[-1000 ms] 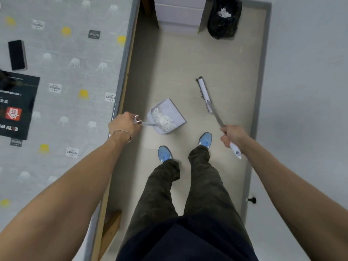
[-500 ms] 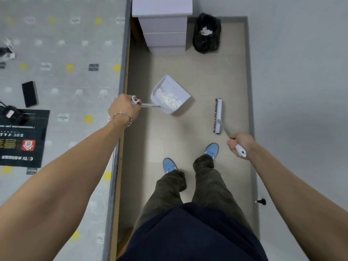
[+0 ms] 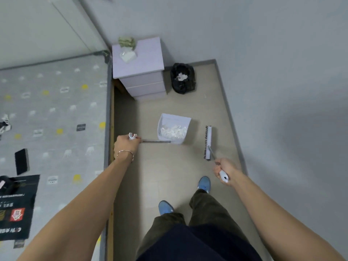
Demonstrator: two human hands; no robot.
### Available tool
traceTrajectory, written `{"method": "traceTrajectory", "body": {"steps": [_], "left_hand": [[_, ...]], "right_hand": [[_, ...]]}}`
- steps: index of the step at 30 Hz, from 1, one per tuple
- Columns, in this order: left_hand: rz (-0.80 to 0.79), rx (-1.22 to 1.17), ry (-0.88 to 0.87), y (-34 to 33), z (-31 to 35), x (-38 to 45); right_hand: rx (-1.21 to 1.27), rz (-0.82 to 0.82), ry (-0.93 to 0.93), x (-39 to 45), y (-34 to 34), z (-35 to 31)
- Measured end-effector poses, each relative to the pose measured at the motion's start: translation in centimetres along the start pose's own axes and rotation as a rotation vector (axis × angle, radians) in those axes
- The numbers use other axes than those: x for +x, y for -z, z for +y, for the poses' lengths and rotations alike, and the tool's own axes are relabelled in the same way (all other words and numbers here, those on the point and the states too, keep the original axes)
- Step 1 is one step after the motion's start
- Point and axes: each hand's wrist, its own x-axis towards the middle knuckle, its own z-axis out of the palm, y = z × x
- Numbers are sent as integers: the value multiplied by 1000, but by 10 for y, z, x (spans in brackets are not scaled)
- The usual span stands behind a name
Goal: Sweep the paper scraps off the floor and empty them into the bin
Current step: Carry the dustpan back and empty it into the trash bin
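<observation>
My left hand [image 3: 125, 144] grips the handle of a pale dustpan [image 3: 174, 119], held level in front of me over the beige floor. White paper scraps [image 3: 172, 131] lie heaped in the pan. My right hand [image 3: 224, 168] holds the white grip of a broom, whose brush head [image 3: 208, 142] hangs beside the pan on its right. The bin, lined with a black bag [image 3: 182, 79], stands against the far wall with some white scraps inside it.
A lilac drawer unit [image 3: 138, 69] with a small vase on top stands left of the bin. A bed [image 3: 52, 113] with a patterned grey cover runs along the left. A grey wall [image 3: 282, 91] closes the right side. My blue shoes [image 3: 204, 183] stand on the narrow floor strip.
The view has tilted up and I have stepped forward toward the bin. The dustpan has turned so its mouth faces away from me, and the brush head has swung in beside it.
</observation>
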Motion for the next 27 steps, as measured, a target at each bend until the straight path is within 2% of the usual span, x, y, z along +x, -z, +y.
{"method": "traceTrajectory", "body": {"steps": [8,13,21,27], "left_hand": [[35,-212,7,-49,103,16],[59,-294,45,-61,166,45],[48,-454,101,-71,250,144],[-42,-575,260,-74,310,248]], "right_hand": [[-74,-30,72,6,7,-105],[-22,-56,63,7,-2,-169],[36,-43,92,27,-66,-274],[131,71,124,58,-137,-348]]}}
